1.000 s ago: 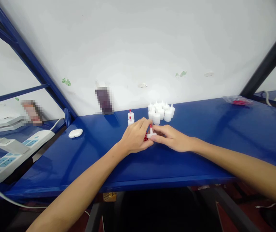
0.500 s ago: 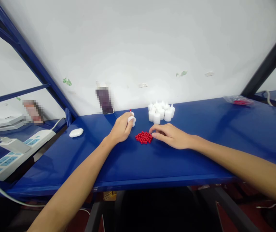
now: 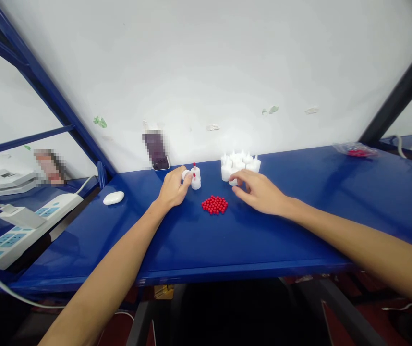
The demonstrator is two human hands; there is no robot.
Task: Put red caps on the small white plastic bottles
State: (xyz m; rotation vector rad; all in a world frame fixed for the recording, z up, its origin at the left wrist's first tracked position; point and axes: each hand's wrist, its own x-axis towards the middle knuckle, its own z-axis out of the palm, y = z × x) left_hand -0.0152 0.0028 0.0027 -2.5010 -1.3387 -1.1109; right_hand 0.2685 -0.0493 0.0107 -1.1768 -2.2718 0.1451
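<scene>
My left hand [image 3: 173,188] is closed around a white bottle [image 3: 186,176]. Just right of it stand two white bottles with red tips, one nearer [image 3: 196,182] and one behind. My right hand [image 3: 258,191] has its thumb and fingers apart, at the front of a cluster of white bottles with pointed nozzles [image 3: 238,162]; its fingertips partly cover the front bottle, and it holds nothing that I can see. Between the hands, a little nearer to me, lies a flat pile of small red pieces [image 3: 214,205] on the blue table [image 3: 242,245].
A white case [image 3: 114,198] lies at the table's left. A phone [image 3: 157,151] leans on the wall behind. The far right holds a clear bag with red pieces [image 3: 359,151]. Beyond the left edge is a power strip [image 3: 22,230] with cables.
My left hand has shifted left, and the two red-tipped bottles now show beside it. My right hand has moved from the red pile up to the front of the bottle cluster.
</scene>
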